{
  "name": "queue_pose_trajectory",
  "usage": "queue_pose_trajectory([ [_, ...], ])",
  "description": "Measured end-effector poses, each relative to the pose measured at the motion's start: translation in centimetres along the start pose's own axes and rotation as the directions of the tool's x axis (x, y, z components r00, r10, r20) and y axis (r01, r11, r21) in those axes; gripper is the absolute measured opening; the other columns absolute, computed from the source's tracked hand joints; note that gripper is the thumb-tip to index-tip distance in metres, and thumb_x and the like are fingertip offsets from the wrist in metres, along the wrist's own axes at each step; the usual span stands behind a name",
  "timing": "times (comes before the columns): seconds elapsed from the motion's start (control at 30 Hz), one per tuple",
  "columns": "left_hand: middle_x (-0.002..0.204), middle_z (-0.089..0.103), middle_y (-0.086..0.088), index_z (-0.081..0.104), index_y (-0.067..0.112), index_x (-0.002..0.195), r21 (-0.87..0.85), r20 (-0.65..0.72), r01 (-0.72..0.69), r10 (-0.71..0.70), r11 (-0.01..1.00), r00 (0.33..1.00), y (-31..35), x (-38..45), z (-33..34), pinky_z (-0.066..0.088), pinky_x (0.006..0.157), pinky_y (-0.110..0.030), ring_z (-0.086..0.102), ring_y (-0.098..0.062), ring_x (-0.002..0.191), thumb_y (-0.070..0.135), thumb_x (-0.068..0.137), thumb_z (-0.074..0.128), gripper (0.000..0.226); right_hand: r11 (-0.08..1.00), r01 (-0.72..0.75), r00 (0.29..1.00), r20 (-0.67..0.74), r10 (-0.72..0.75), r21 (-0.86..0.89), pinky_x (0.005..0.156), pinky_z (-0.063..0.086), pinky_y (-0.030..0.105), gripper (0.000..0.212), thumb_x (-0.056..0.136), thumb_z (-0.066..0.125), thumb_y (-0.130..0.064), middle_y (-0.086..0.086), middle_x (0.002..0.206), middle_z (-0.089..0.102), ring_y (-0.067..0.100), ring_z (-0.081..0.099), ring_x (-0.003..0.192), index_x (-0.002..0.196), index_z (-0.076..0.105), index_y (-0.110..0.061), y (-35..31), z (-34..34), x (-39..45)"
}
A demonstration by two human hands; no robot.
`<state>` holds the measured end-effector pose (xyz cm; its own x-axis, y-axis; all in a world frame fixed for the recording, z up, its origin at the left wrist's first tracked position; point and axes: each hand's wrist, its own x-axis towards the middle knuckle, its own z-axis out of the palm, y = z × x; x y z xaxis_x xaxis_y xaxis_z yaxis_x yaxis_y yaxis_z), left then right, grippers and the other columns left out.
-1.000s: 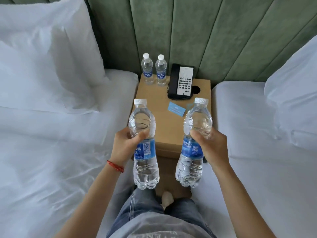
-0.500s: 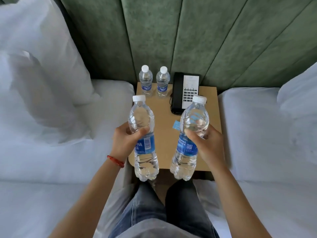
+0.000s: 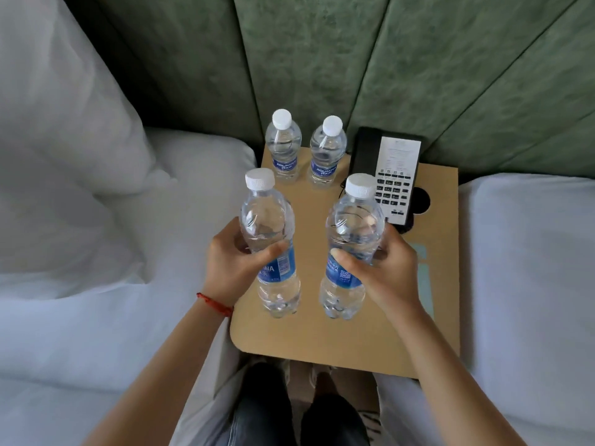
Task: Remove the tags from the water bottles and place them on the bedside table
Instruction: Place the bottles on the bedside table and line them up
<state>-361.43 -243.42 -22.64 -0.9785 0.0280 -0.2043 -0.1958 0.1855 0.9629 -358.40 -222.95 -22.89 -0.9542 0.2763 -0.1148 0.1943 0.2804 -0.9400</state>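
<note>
Both held bottles have come forward over the tan bedside table [image 3: 370, 333] since a second ago, bases now low over its smooth top (contact unclear). Left hand [image 3: 236, 267] wraps the ribbed clear left bottle [image 3: 270, 239] at its blue label, right hand [image 3: 386, 272] wraps the right bottle [image 3: 352, 243] likewise, both upright, white ridged caps on. Two matching bottles [image 3: 285, 146] stand at the table's back beside a black phone [image 3: 391, 175], against green padded panels [image 3: 322, 59].
</note>
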Motion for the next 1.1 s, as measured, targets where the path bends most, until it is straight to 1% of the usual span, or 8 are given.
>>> queue_pose_trajectory([
  [0.13,0.096,0.069,-0.010,0.059,0.005,0.099,0.012,-0.024,0.007,-0.007,1.000,1.000,-2.6,2.5,0.6,0.056,0.069,-0.021,0.068,-0.010,0.085,0.029,0.056,0.086,0.057,0.999,0.039,0.999,-0.002,-0.039,-0.035,0.069,0.053,0.021,0.058,0.052,0.074,-0.051,-0.017,0.082,0.068,-0.001,0.066,0.075,0.099,0.061,-0.022,2.4,1.6,2.7],
  [0.27,0.100,0.069,-0.010,0.059,0.005,0.105,0.012,-0.049,0.004,-0.003,1.000,0.999,-4.8,4.6,1.0,0.056,0.074,-0.024,0.068,-0.013,0.090,0.028,0.056,0.084,0.060,1.000,0.029,0.999,-0.031,-0.029,0.006,0.076,0.055,0.032,0.060,0.055,0.081,-0.037,-0.005,0.090,0.070,0.011,0.068,0.084,0.106,0.061,-0.012,4.6,2.9,5.1],
  [0.4,0.099,0.068,-0.004,0.058,0.009,0.105,0.018,-0.061,-0.020,0.021,1.000,0.998,-5.9,6.6,1.2,0.055,0.078,-0.028,0.066,-0.014,0.093,0.030,0.053,0.079,0.060,0.999,0.040,0.998,-0.038,-0.040,0.010,0.077,0.053,0.027,0.058,0.057,0.084,-0.028,-0.006,0.092,0.069,0.009,0.067,0.085,0.107,0.059,-0.011,5.9,3.5,7.2],
  [0.57,0.099,0.065,0.006,0.056,0.014,0.105,0.046,-0.058,-0.053,0.055,0.998,0.997,-6.6,8.8,1.4,0.052,0.081,-0.023,0.064,-0.005,0.093,0.033,0.050,0.078,0.062,0.998,0.057,0.998,-0.028,-0.056,0.032,0.078,0.051,0.021,0.062,0.059,0.086,-0.018,-0.012,0.094,0.066,0.005,0.066,0.087,0.112,0.055,-0.007,7.0,4.3,8.9],
  [0.7,0.101,0.063,0.005,0.054,0.009,0.109,0.048,-0.064,-0.057,0.060,0.997,0.996,-7.8,9.7,1.7,0.052,0.084,-0.025,0.063,-0.005,0.095,0.016,0.054,0.081,0.062,0.997,0.045,0.999,-0.021,-0.044,0.059,0.081,0.049,0.018,0.066,0.059,0.085,-0.012,-0.012,0.099,0.065,0.002,0.064,0.092,0.116,0.052,-0.001,8.3,4.8,9.4],
  [0.8,0.101,0.063,0.008,0.053,0.016,0.107,0.039,-0.067,-0.055,0.058,0.998,0.996,-8.7,9.9,1.9,0.052,0.082,-0.023,0.062,-0.001,0.094,0.012,0.054,0.080,0.060,0.996,0.032,0.999,-0.009,-0.032,0.078,0.085,0.047,0.016,0.070,0.059,0.085,-0.013,-0.011,0.104,0.063,0.003,0.062,0.097,0.118,0.050,-0.002,9.1,5.3,9.5],
  [0.9,0.102,0.063,0.004,0.052,0.014,0.109,0.025,-0.063,-0.039,0.040,0.999,0.997,-9.5,10.0,2.0,0.052,0.086,-0.029,0.062,-0.010,0.097,0.013,0.052,0.081,0.064,0.995,0.024,1.000,0.000,-0.024,0.092,0.087,0.045,0.017,0.072,0.058,0.083,-0.019,-0.011,0.107,0.061,0.003,0.060,0.101,0.119,0.048,-0.005,9.6,5.7,9.4],
  [1.1,0.105,0.062,0.004,0.051,0.011,0.114,0.016,-0.072,-0.023,0.024,1.000,0.997,-10.3,10.0,1.8,0.051,0.091,-0.035,0.061,-0.015,0.102,0.031,0.049,0.080,0.075,0.997,0.021,1.000,0.007,-0.022,0.079,0.090,0.045,0.021,0.069,0.059,0.082,-0.022,-0.014,0.109,0.058,0.007,0.058,0.104,0.117,0.046,-0.020,10.7,6.3,9.2],
])
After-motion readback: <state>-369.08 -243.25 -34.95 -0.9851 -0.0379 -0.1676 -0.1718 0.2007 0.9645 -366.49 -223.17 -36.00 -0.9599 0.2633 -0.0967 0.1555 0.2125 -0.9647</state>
